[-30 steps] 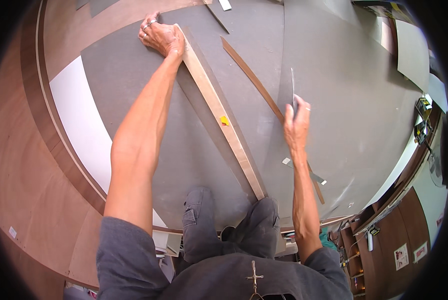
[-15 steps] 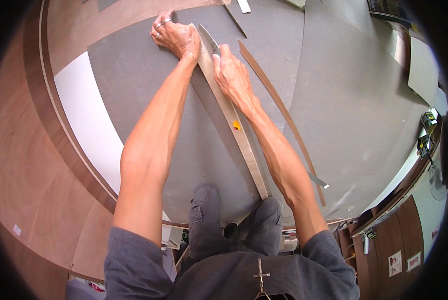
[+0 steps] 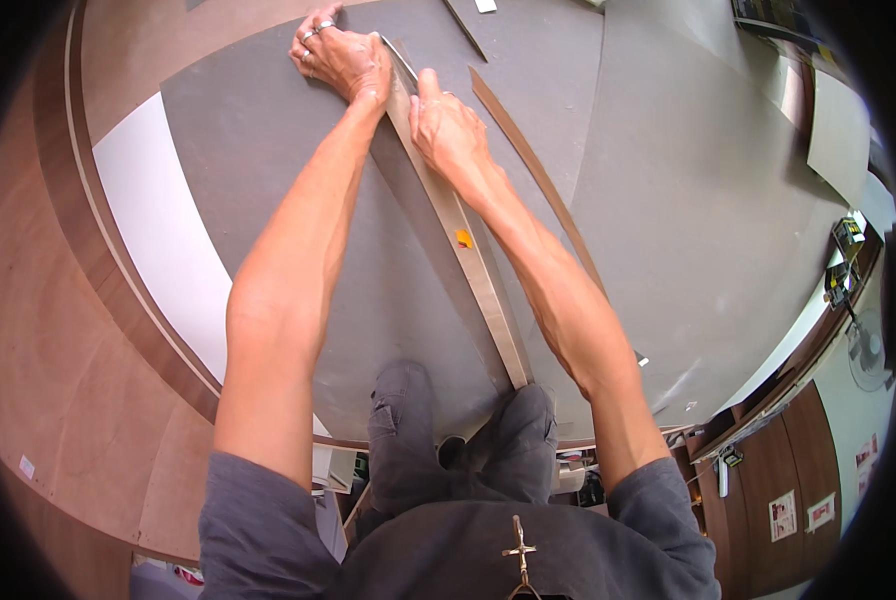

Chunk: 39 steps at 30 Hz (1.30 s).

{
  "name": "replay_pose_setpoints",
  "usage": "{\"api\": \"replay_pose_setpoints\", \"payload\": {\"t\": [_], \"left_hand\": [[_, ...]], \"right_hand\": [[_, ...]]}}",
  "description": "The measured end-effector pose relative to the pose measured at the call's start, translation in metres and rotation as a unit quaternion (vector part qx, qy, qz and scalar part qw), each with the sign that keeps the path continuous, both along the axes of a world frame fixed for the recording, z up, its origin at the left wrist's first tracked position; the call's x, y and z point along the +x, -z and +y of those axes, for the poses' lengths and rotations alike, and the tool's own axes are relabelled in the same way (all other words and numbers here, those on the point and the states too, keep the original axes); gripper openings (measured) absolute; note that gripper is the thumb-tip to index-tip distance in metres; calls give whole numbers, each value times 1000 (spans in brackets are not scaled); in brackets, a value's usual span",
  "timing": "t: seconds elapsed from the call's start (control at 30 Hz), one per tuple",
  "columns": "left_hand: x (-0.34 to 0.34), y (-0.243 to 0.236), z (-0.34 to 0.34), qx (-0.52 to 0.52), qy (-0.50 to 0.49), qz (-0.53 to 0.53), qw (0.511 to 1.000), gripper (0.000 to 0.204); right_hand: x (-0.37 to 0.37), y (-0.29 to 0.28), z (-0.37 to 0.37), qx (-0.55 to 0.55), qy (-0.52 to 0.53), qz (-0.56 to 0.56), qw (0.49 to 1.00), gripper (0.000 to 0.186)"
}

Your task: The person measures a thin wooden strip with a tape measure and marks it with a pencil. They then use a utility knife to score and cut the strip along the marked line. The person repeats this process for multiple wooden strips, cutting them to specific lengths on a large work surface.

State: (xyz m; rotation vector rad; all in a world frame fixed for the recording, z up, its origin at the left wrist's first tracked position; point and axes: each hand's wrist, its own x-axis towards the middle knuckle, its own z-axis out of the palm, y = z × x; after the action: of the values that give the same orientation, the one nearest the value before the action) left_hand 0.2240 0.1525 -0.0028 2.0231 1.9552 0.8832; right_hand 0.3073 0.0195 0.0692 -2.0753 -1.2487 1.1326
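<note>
- Slipping looks to us like the main danger: the thin metal blade (image 3: 399,58) lies at the far end of the pale wooden strip (image 3: 487,292), just beside the left hand (image 3: 343,62), so a skid could carry it into the thumb side or wrist.
- We judge that such a skid would come from too much push, or from the blade tilting off the strip's narrow face.
- The strip runs from upper centre down to lower centre of the frame, on the grey desk (image 3: 708,230). If the left hand bears on one end only, we think the strip could swing; we cannot tell whether the knee (image 3: 528,415) braces the near end.
- Our right hand (image 3: 450,130) is closed around the blade, thumb pointing along it. The left has bent fingers and its thumb side against the strip; we cannot tell how firmly it grips.
- Our right forearm passes over the brown strip (image 3: 528,155), right of centre, and a careless elbow might nudge it.
- Compared with a second ago, the right hand has come from right of centre, where it held the blade up and well apart, to the strip's upper end.
- Against half a second ago, the blade shows thinner, more edge-on; the left hand keeps its place by the strip.
</note>
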Motion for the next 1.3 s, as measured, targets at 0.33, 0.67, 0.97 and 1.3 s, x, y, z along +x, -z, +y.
{"api": "replay_pose_setpoints", "payload": {"t": [0.33, 0.67, 0.97, 1.3], "left_hand": [[-12, 7, 1, -63, -34, 36, 997, 67], [-35, 44, 1, 129, -42, 55, 989, 55], [-12, 2, -8, -12, -19, 40, 999, 59], [-23, 27, -2, 13, -26, 42, 999, 70]], "right_hand": [[-25, -18, -248, -113, -13, -17, 993, 18], [-6, -16, -69, 61, 16, 8, 998, 19], [-10, 6, -2, 24, 23, -7, 999, 24], [-17, -23, -182, -73, -29, -22, 997, 21]]}}
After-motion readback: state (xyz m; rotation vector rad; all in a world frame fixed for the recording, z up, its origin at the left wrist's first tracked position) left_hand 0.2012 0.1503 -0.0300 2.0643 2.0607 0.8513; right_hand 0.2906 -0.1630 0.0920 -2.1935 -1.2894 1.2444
